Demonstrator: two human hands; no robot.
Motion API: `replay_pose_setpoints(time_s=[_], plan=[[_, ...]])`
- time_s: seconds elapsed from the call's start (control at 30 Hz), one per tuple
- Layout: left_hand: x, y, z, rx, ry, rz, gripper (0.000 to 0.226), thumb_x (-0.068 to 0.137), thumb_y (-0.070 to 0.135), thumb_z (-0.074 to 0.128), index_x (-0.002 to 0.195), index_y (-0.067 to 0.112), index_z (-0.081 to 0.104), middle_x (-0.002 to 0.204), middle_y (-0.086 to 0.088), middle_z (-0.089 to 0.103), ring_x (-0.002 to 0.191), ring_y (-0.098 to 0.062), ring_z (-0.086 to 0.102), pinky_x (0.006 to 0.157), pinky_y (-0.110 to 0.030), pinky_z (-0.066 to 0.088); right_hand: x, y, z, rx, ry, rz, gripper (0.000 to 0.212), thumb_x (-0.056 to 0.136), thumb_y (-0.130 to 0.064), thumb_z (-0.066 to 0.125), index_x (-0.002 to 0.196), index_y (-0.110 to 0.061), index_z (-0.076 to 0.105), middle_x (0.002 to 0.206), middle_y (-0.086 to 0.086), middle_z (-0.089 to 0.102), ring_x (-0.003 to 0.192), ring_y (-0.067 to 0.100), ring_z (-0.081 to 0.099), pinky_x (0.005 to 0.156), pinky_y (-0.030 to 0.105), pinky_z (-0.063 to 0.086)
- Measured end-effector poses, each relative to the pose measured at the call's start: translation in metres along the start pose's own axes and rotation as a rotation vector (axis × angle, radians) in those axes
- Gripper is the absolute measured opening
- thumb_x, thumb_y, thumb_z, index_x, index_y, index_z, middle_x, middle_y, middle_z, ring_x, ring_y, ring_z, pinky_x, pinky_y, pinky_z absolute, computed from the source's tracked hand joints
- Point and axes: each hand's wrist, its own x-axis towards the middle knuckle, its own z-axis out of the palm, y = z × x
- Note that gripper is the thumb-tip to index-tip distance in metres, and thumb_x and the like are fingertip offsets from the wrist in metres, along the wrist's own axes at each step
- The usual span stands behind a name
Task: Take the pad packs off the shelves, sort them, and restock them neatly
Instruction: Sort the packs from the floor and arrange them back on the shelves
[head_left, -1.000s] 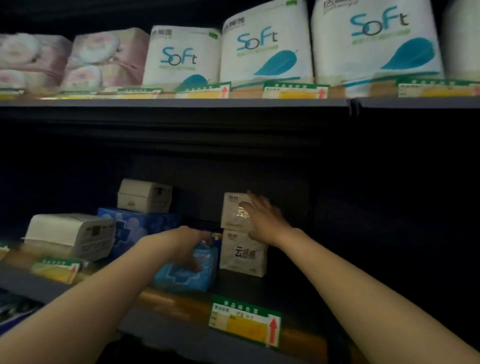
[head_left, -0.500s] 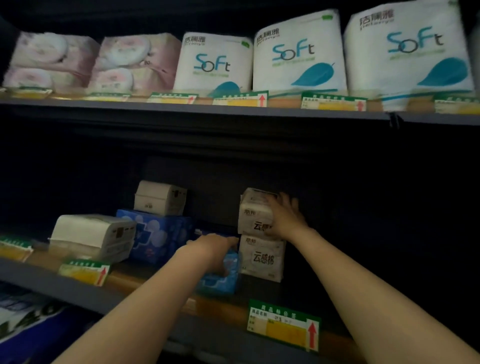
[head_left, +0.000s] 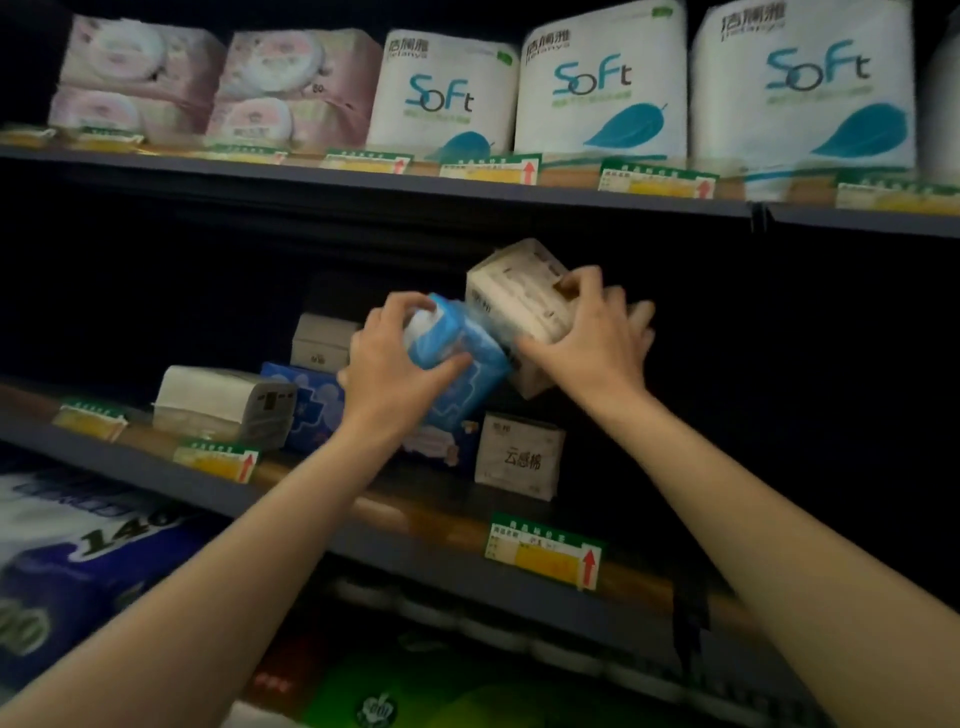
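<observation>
blue pack (head_left: 457, 358) in left fingers (head_left: 400, 306); white pack (head_left: 519, 296) in right fingers (head_left: 587, 280)

Two beige pad packs (head_left: 519, 301), perhaps two blue packs (head_left: 457, 358)

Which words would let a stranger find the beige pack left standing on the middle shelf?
Find the middle shelf. Under the two raised hands stands one beige pack, upright, above a green price tag. Unlike the beige pack being lifted, nobody touches it.

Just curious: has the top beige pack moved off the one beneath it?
Yes. The right hand has lifted the top beige pack up, clear of the lower beige pack on the shelf.
</observation>
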Motion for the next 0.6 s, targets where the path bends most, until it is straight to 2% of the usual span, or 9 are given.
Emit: replay_pose_setpoints(time_s=[0.1, 0.2, 0.3, 0.37, 0.4, 0.5, 0.6], plan=[[-0.023, 0.017, -0.046, -0.352, -0.344, -0.210, 0.052, 0.058, 0.031, 0.085, 0.099, 0.036, 0.053, 0.110, 0.005, 0.060, 0.101, -0.012, 0.062, 0.078, -0.030, 0.055, -0.021, -0.004, -0.042, 0.184, -0.102, 0.033, 0.063, 0.069, -0.046, 0.075, 0.118, -0.025, 0.043, 0.124, 0.005, 0.046, 0.116, 0.027, 0.042, 0.090, 0.036, 0.038], [-0.068, 0.018, -0.086, -0.448, -0.728, -0.355, 0.056, 0.053, 0.025, 0.079, 0.103, 0.027, 0.054, 0.092, 0.005, 0.069, 0.078, -0.008, 0.069, 0.060, -0.022, 0.055, -0.078, 0.000, -0.071, 0.430, -0.289, 0.074, 0.050, 0.073, -0.043, 0.074, 0.110, -0.027, 0.045, 0.104, -0.001, 0.054, 0.097, 0.018, 0.056, 0.073, 0.030, 0.047], [-0.124, 0.001, -0.107, -0.258, -1.076, -0.484, 0.064, 0.045, 0.029, 0.089, 0.101, 0.027, 0.058, 0.092, 0.006, 0.071, 0.082, -0.011, 0.068, 0.062, -0.024, 0.057, -0.156, 0.007, -0.081, 0.580, -0.533, 0.178, 0.040, 0.080, -0.040, 0.069, 0.108, -0.027, 0.045, 0.092, -0.005, 0.058, 0.081, 0.014, 0.064, 0.060, 0.031, 0.055], [-0.169, -0.020, -0.106, -0.089, -1.253, -0.563, 0.060, 0.044, 0.033, 0.087, 0.097, 0.031, 0.060, 0.096, 0.005, 0.069, 0.087, -0.016, 0.067, 0.068, -0.033, 0.058, -0.209, 0.021, -0.076, 0.455, -0.656, 0.152, 0.040, 0.079, -0.040, 0.070, 0.108, -0.026, 0.046, 0.085, -0.010, 0.054, 0.071, 0.005, 0.057, 0.055, 0.015, 0.050], [-0.192, -0.034, -0.103, -0.023, -1.334, -0.592, 0.057, 0.046, 0.034, 0.089, 0.096, 0.032, 0.060, 0.097, 0.005, 0.068, 0.089, -0.016, 0.066, 0.070, -0.034, 0.057, -0.235, 0.029, -0.070, 0.392, -0.739, 0.158, 0.041, 0.078, -0.039, 0.071, 0.107, -0.024, 0.047, 0.084, -0.011, 0.052, 0.069, 0.002, 0.053, 0.053, 0.013, 0.047], [-0.262, -0.068, -0.089, 0.139, -1.518, -0.717, 0.046, 0.063, 0.026, 0.084, 0.098, 0.033, 0.055, 0.098, 0.015, 0.064, 0.090, -0.008, 0.064, 0.072, -0.025, 0.054, -0.318, 0.054, -0.043, 0.373, -1.037, 0.369, 0.046, 0.073, -0.038, 0.074, 0.109, -0.025, 0.049, 0.094, -0.008, 0.053, 0.077, 0.009, 0.057, 0.057, 0.024, 0.048], [-0.323, -0.102, -0.083, 0.278, -1.622, -0.773, 0.049, 0.063, 0.033, 0.084, 0.099, 0.034, 0.050, 0.107, 0.010, 0.060, 0.091, -0.007, 0.061, 0.077, -0.025, 0.052, -0.384, 0.073, -0.015, 0.358, -1.189, 0.551, 0.045, 0.074, -0.037, 0.075, 0.110, -0.024, 0.050, 0.102, -0.004, 0.055, 0.088, 0.014, 0.059, 0.068, 0.033, 0.055]])
